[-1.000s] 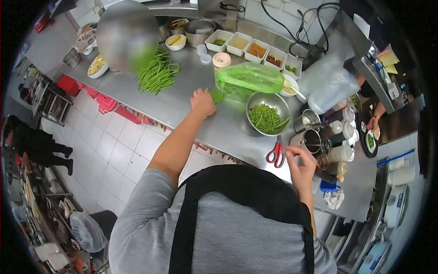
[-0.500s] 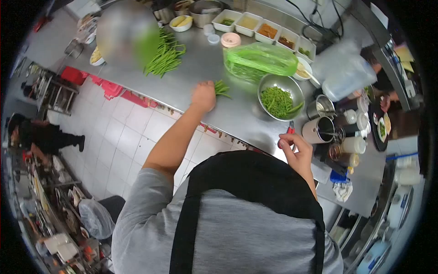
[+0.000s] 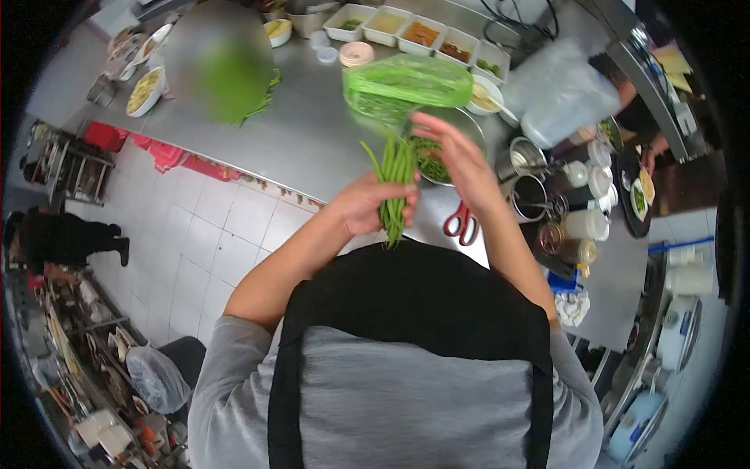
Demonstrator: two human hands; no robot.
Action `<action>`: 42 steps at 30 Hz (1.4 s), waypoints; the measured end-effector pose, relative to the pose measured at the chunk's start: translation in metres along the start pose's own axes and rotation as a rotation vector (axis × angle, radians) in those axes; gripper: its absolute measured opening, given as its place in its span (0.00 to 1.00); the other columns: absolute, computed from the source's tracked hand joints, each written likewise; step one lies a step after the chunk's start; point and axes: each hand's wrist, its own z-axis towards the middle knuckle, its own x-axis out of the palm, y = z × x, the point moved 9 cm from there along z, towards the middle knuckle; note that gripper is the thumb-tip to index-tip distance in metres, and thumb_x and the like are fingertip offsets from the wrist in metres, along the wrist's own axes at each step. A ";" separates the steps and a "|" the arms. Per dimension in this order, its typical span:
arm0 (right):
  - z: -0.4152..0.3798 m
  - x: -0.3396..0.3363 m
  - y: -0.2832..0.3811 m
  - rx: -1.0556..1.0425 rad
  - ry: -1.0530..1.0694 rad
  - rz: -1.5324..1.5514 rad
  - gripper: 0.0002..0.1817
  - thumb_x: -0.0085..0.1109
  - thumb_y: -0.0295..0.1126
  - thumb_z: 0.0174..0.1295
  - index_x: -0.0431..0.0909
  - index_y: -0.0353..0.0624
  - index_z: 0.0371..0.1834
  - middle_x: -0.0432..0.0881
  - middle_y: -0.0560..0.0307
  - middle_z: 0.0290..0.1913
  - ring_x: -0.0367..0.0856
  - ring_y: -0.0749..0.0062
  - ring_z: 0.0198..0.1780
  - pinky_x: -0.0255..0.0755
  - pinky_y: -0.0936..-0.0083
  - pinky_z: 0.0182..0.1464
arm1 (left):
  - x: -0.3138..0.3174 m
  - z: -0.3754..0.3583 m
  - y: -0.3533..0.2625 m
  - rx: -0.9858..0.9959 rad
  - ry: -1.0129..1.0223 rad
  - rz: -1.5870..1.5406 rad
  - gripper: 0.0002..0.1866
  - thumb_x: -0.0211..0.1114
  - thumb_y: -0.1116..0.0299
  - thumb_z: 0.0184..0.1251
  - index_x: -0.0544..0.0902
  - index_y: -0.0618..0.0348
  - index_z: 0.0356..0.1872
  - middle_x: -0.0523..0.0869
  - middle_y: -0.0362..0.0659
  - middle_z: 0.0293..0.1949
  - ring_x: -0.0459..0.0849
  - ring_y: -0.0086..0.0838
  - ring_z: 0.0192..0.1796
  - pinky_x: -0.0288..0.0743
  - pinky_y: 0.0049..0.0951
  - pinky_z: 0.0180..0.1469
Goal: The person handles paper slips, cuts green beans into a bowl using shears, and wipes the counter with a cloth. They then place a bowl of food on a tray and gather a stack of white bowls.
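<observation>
A bunch of long green beans (image 3: 398, 176) stands upright in my left hand (image 3: 363, 205), its fingers wrapped round the lower part. Just to the right of the bunch, my right hand (image 3: 459, 156) is raised with its fingers stretched out and nothing in them. Behind that hand is a steel bowl (image 3: 475, 125) of cut green pieces, partly hidden. Red-handled scissors (image 3: 461, 225) lie on the steel counter (image 3: 289, 148) below my right wrist. More long beans (image 3: 269, 94) lie at the upper left, partly covered by a blurred patch.
A green plastic bag (image 3: 414, 82) lies behind the bowl. White containers of ingredients (image 3: 422, 35) line the back. Pots and bottles (image 3: 582, 224) crowd the right side. A person in dark clothes (image 3: 66, 238) is at the far left; another person's arm (image 3: 660, 144) shows at the right.
My left hand has lifted the beans off the counter and brought them closer to my body. My right hand has let go of the scissors and moved up beside the bunch. The view has shifted.
</observation>
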 end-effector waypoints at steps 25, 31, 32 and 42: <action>-0.184 -0.085 -0.075 0.491 -0.627 -1.166 0.16 0.65 0.35 0.45 0.73 0.38 0.34 0.77 0.47 0.32 0.77 0.51 0.35 0.71 0.61 0.37 | -0.024 0.033 -0.016 -0.030 -0.114 0.059 0.15 0.58 0.69 0.64 0.71 0.58 0.51 0.79 0.40 0.31 0.80 0.30 0.31 0.77 0.31 0.36; -0.189 -0.094 -0.071 0.674 -0.578 -1.356 0.14 0.62 0.37 0.47 0.74 0.38 0.32 0.79 0.45 0.32 0.79 0.50 0.33 0.73 0.60 0.35 | -0.026 0.043 -0.030 0.094 -0.104 0.460 0.11 0.58 0.66 0.65 0.73 0.59 0.44 0.75 0.38 0.25 0.70 0.21 0.22 0.64 0.21 0.24; -0.189 -0.093 -0.069 0.678 -0.565 -1.369 0.14 0.61 0.37 0.47 0.74 0.38 0.32 0.79 0.44 0.32 0.79 0.50 0.33 0.73 0.60 0.35 | -0.028 0.044 -0.033 0.091 -0.121 0.488 0.11 0.58 0.66 0.65 0.73 0.59 0.43 0.75 0.38 0.25 0.70 0.20 0.22 0.64 0.21 0.24; -0.225 -0.099 -0.063 0.707 -0.464 -0.787 0.11 0.64 0.31 0.50 0.76 0.38 0.33 0.80 0.52 0.26 0.81 0.66 0.29 0.73 0.73 0.32 | -0.033 0.053 -0.048 0.115 -0.233 0.607 0.10 0.60 0.67 0.63 0.76 0.63 0.38 0.78 0.40 0.25 0.71 0.20 0.18 0.66 0.20 0.22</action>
